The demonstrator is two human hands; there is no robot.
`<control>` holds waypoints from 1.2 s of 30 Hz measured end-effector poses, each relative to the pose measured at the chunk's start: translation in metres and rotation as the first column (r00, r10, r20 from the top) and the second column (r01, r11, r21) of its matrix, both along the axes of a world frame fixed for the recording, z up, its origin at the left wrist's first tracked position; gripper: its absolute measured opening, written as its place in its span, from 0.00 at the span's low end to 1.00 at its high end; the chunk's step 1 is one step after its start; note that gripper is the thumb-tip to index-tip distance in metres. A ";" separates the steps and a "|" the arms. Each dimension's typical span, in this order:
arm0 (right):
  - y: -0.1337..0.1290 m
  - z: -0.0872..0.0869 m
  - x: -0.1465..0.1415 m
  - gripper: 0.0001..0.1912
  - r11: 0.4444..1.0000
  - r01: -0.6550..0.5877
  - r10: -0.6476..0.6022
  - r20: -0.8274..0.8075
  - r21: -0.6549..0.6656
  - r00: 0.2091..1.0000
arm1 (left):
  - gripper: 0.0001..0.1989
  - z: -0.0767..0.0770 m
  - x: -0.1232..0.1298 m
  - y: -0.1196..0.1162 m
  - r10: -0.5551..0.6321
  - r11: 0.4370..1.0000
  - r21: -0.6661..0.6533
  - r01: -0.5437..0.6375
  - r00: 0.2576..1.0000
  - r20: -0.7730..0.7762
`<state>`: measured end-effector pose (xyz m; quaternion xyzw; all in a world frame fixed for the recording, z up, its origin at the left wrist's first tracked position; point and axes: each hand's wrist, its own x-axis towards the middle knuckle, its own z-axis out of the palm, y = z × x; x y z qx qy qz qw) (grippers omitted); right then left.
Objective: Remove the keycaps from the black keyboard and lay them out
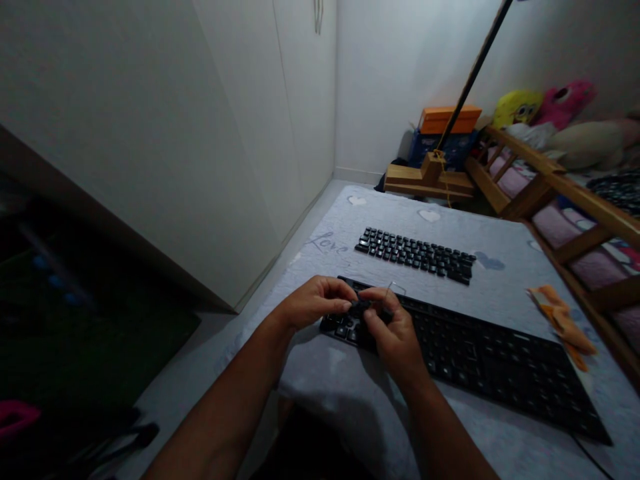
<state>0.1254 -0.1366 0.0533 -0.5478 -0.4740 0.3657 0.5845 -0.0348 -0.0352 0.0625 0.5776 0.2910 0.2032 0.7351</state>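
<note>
A long black keyboard lies slantwise on the cloth-covered surface in front of me. Over its left end, my left hand pinches a small black piece, which looks like a keycap. My right hand is closed close beside it, thumb and index finger meeting at the same piece. A thin wire loop, like that of a wire keycap puller, sticks up from behind the right fingers; its handle is hidden. Beyond the keyboard, black keycaps are laid out in rows.
An orange cloth lies right of the keyboard, whose cable runs off its near right corner. A wooden bed rail borders the right side. White cabinet doors stand left. Behind are a wooden stand and an orange box.
</note>
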 end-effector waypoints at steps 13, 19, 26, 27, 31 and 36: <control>0.003 -0.007 0.005 0.09 0.993 -0.036 0.010 -0.230 -0.110 0.973 | 0.18 -0.006 0.016 -0.006 0.070 0.969 -0.241 -0.061 0.997 0.031; 0.005 -0.004 0.004 0.12 0.988 -0.043 -0.011 -0.339 -0.151 0.941 | 0.17 -0.003 0.021 -0.009 0.057 0.978 -0.204 -0.048 0.998 0.038; 0.007 -0.007 0.007 0.13 0.988 0.000 -0.063 -0.397 -0.157 0.916 | 0.17 0.007 0.017 -0.013 0.071 0.956 0.289 -0.060 0.997 -0.028; 0.007 -0.007 0.007 0.13 0.988 0.001 -0.065 -0.409 -0.156 0.910 | 0.18 0.010 0.017 -0.014 0.064 0.924 0.380 -0.029 0.995 -0.078; 0.007 -0.007 0.007 0.14 0.988 -0.003 -0.070 -0.472 -0.152 0.879 | 0.15 0.018 0.021 -0.017 0.125 0.744 0.667 0.031 0.975 -0.185; 0.008 -0.008 0.008 0.14 0.988 0.011 -0.089 -0.509 -0.153 0.856 | 0.10 0.019 0.028 -0.017 0.186 0.651 0.758 0.038 0.960 -0.209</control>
